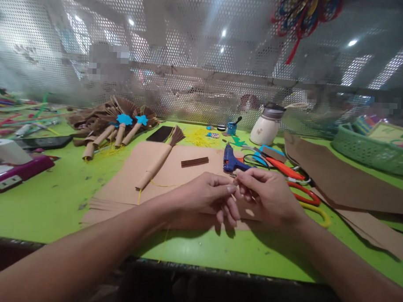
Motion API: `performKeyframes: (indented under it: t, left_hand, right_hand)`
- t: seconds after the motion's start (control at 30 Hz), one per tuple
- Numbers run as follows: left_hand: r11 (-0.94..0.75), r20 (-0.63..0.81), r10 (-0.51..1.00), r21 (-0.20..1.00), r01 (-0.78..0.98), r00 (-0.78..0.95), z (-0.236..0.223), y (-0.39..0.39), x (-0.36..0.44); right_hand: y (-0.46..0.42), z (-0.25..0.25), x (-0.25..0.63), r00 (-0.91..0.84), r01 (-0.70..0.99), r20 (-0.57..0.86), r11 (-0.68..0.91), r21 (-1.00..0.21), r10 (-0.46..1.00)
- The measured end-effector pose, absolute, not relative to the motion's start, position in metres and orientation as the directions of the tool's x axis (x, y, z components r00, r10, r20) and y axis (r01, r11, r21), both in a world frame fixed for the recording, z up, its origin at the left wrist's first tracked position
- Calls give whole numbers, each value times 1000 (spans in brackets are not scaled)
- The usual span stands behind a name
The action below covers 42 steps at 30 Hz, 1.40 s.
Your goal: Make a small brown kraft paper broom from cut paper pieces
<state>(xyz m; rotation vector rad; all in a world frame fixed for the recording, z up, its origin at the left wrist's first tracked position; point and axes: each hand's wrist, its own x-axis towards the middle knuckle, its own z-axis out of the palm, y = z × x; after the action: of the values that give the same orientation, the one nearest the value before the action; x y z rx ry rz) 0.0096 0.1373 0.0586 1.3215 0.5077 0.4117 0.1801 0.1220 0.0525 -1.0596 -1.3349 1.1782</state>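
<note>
Over a stack of light brown paper (121, 183), my left hand (218, 195) and my right hand (268, 190) meet at the fingertips. Thumb and forefinger are pinched together on each; anything between them is too small to make out. The left hand's other fingers hang loosely. Just beyond the right hand lies a blue glue gun (231, 160). A folded strip of dark brown paper (195, 162) rests on the stack. To its left is a rolled paper tube (154, 169) with a pleated, fanned tip and yellow thread (163, 184) trailing from it.
Finished-looking paper fans with blue shapes (124, 119) lie back left, near a phone (160, 133). Scissors with red and yellow handles (307, 194), brown sheets (339, 178) and a green basket (370, 150) are at right. A white jar (265, 127) stands behind; a purple power strip (22, 171) is left.
</note>
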Motion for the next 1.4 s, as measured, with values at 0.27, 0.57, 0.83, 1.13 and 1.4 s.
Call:
performKeyframes:
  t: [0.27,0.57,0.83,1.13,1.4]
  left_hand:
    - [168,-113,599,986,14,793,52,147,6]
    - [74,-100,647,995,69,756,56,148,6]
    - [38,-47,672,999,29,739,53,146,9]
    - [118,-19,653,990,-77,757,55,148,4]
    - [263,-116,532,964,-34,839,48,155,-2]
  right_hand:
    - [135,54,194,29,-79,219,220,-972,975]
    - [137,51,196,17,-71,246,246,-967,969]
    - [138,48,195,7,-68,249,249,-966,968]
    - [140,52,199,-102,-145,240,224,-964,965]
    - [144,48,203,-183,-125,253,233,-964,950]
